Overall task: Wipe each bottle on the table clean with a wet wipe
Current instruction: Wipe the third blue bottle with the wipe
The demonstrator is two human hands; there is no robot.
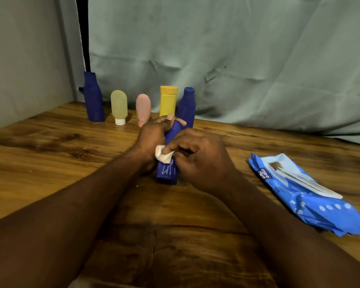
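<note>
1. Head view, work area: a wooden table (50, 154) stands against a grey-green cloth backdrop (237, 59).
2. Head view, item in hand: a dark blue bottle (167, 173) is at the centre of the table between both hands. Its base is low at the table surface and its top leans away from the camera.
3. Left hand (152, 136): closed round the upper part of the dark blue bottle, with the fingers curled over its far side.
4. Right hand (197, 161): fingers bent, pinching a crumpled white wipe (163, 155) against the near face of the bottle, about halfway up.
5. Head view, back row: five more containers stand upright along the rear edge. From left they are a tall blue bottle (93, 98), a pale green tube (119, 106) on a white cap, a pink tube (143, 109), a yellow tube (168, 100) and a second blue bottle (187, 107), which is partly hidden behind the left hand.
6. Head view, right side: a blue pack of wipes (299, 190) lies flat on the table, well apart from the hands, its flap lifted.
</note>
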